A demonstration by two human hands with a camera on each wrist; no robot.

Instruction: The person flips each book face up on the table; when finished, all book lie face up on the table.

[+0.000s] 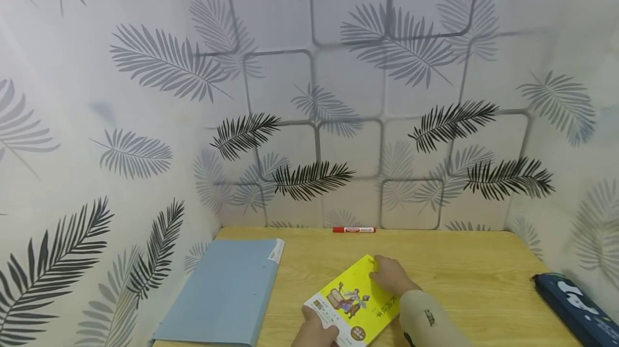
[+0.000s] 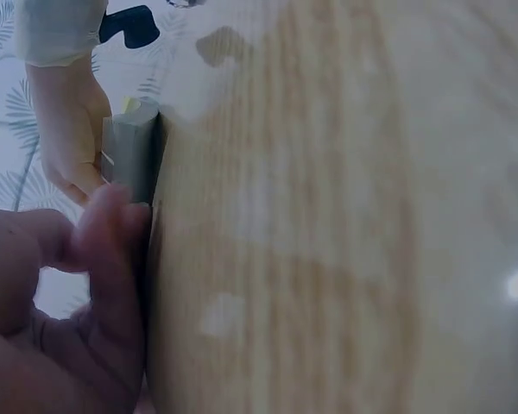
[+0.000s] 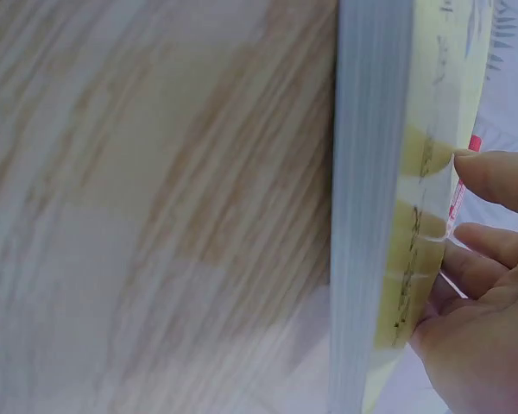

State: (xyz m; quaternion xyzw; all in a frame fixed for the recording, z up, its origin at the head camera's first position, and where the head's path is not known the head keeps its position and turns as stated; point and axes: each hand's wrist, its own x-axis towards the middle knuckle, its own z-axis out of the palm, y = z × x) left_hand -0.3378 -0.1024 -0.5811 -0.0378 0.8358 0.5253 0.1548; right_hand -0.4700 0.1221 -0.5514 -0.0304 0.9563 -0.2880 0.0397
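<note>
A thick yellow book (image 1: pixel 360 280) with a white band and a cartoon drawing on its cover lies turned at an angle near the table's front edge. The left hand (image 1: pixel 316 331) grips its lower left corner, thumb on the cover. At the upper right edge, the right hand (image 1: pixel 394 277) holds the book. In the right wrist view, pale page edges (image 3: pixel 371 172) face the camera, and the right thumb and fingers (image 3: pixel 492 177) touch the yellow cover. The left wrist view shows the left hand (image 2: pixel 78 285) close to the book's end (image 2: pixel 134 155); part of its grip is hidden.
A blue folder (image 1: pixel 222 288) lies on the left of the wooden table (image 1: pixel 464 266). A red marker (image 1: pixel 354 230) lies at the back edge by the leaf-patterned wall (image 1: pixel 348 78). At the right edge is a dark blue pencil case (image 1: pixel 575 301) with a white figure.
</note>
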